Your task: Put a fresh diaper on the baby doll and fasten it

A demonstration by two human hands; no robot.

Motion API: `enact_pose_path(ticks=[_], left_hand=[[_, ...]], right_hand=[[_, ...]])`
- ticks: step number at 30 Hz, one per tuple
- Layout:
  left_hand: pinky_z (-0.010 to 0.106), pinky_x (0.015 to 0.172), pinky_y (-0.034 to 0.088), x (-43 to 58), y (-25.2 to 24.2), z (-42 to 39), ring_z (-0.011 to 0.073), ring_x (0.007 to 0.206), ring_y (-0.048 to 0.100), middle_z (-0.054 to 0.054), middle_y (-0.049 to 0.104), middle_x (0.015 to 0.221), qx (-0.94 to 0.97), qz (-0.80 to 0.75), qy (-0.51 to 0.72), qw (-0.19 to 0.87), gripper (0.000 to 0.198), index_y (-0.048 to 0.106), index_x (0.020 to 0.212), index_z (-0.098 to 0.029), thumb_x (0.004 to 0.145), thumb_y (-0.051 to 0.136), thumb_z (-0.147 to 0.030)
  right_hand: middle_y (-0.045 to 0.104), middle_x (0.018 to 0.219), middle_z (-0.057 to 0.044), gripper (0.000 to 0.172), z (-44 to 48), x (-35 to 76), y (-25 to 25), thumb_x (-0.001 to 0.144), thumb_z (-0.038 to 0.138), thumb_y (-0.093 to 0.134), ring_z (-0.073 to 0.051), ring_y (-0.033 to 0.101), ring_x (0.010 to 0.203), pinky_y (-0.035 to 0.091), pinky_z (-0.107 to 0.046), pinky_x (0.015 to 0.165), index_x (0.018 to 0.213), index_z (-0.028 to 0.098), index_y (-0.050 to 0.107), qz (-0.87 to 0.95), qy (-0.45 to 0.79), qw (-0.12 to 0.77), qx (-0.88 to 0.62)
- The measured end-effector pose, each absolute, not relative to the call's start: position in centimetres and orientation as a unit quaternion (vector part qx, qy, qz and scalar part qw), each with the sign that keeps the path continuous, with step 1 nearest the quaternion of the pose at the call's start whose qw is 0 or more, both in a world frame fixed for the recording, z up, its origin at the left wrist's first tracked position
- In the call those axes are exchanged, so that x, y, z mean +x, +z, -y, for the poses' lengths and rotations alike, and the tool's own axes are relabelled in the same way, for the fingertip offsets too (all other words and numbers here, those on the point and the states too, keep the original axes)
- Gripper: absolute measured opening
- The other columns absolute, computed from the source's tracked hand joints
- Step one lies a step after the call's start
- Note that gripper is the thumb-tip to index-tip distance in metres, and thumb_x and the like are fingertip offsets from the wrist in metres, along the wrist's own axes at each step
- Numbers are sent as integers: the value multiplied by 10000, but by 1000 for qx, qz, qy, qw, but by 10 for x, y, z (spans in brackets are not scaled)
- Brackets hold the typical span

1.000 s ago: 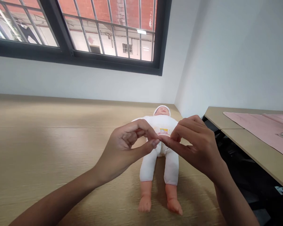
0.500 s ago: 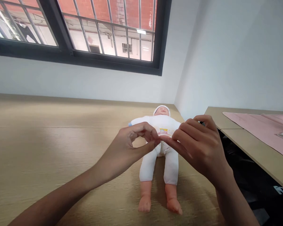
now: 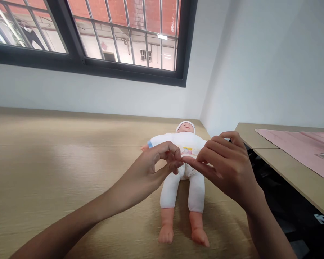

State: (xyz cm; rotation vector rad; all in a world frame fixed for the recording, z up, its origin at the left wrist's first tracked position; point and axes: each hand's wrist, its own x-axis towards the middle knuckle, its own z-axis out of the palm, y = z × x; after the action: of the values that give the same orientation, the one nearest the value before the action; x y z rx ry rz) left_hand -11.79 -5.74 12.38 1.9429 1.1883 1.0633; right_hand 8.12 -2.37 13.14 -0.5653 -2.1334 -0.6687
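Our left hand (image 3: 151,163) and right hand (image 3: 228,165) curled inward, fingertips meeting at the waist of the baby doll (image 3: 185,141); we could not tell whether they gripped it. The doll lay face-up on the wooden table (image 3: 56,169), feet nearest us.

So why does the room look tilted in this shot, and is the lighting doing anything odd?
In the head view, a wide lens seems to make the window lean, with its panes washed out at far left; daylight leaves a pale sheen on the table; the doll casts only a soft shadow, and looks fairly sharp.
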Motion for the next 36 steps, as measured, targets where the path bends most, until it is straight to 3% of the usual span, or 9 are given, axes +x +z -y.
enact_pose_path(ticks=[8,26,36], left_hand=[[212,726,444,-121,128,56,100,733,579,-62,610,721,736,-435,385,346,125,539,832,-221,924,536,-307],[213,729,471,-127,138,58,116,749,619,-17,651,724,679,-300,334,580,158,515,810,-178,928,556,-275],[243,703,490,-122,136,65,140,748,600,-1,622,762,695,-360,405,472,181,547,779,-186,894,585,-320]], right_hand=[[482,542,53,375,23,78,130,892,312,619,-88,437,548,336,-287,729,579,182,457,845,-193,450,-215],[463,531,59,365,33,77,136,881,268,625,-76,432,538,350,-286,713,565,181,465,865,-81,464,-172],[510,520,57,339,32,73,134,878,277,620,-80,446,512,382,-303,698,567,192,514,858,-15,487,-163]])
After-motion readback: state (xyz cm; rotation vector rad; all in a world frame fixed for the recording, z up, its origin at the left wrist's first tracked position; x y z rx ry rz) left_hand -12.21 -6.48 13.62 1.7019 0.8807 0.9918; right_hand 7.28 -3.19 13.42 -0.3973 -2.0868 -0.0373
